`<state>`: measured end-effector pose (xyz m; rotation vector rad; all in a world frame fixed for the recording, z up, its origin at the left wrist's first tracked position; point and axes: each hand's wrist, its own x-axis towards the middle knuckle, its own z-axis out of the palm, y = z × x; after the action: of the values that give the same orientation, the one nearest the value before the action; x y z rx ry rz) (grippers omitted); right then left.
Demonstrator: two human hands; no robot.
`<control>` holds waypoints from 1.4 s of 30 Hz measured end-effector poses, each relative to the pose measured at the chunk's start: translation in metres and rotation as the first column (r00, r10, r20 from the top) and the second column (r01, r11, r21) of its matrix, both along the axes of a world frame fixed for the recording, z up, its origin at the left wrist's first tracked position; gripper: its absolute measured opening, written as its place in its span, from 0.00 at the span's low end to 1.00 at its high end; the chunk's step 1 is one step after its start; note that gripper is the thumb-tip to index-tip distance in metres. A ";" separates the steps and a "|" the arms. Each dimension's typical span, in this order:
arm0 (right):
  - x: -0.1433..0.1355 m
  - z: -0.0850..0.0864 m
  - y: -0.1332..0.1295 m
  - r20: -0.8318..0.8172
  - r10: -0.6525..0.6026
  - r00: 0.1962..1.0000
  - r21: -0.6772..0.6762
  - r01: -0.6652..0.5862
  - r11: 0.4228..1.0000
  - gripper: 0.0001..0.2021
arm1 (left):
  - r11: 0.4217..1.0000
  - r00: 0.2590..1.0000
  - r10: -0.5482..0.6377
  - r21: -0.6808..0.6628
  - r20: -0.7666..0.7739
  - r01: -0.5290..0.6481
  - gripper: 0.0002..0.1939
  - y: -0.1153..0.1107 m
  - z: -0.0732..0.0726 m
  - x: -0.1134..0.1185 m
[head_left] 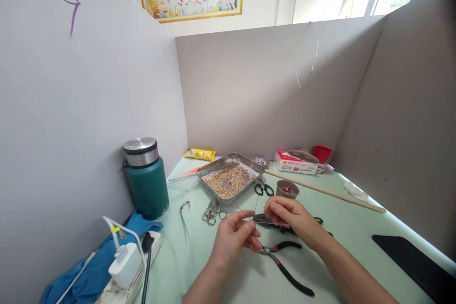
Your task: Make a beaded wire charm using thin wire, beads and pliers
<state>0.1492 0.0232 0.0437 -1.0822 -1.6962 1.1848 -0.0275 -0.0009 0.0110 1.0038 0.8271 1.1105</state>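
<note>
Apparently mid wire-handling. Left hand (235, 233) pinches thin silvery wire (240, 208), just nearside of the rectangular metal bead tray (249, 186); right hand (290, 213) closed at fingertips, can't tell if gripping. Next move calls for steady fingertip control.

"4", cut off at the top, and "9" handwritten in purple on partition (89, 104), "家和萬事興" printed on framed picture (192, 2), lettering on box (294, 165) too small to be read

A green bottle (147, 185) stands near a blue cloth (83, 266) and a charger (124, 264) on a power strip (155, 243). Farther back sit a yellow packet (200, 154), a box (295, 165) and a red cup (322, 153).
</note>
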 end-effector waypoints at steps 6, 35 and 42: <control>0.009 -0.012 0.004 0.211 -0.225 0.951 0.189 0.186 0.964 0.17 | 0.999 0.999 -0.009 -0.051 -0.032 0.008 0.18 0.002 -0.005 0.000; 0.223 -0.044 -0.085 0.856 -0.501 0.123 0.252 0.748 0.614 0.27 | 0.993 0.982 -0.079 -0.099 -0.170 0.063 0.17 0.002 -0.014 0.004; 0.225 -0.047 -0.093 0.837 -0.517 0.181 0.243 0.723 0.647 0.34 | 0.991 0.984 -0.096 -0.102 -0.152 0.081 0.17 0.002 -0.016 0.004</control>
<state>0.3743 -0.0697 -0.0031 -2.5447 -1.4080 0.1605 -0.0235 0.0009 -0.0048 1.0477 0.9440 0.9160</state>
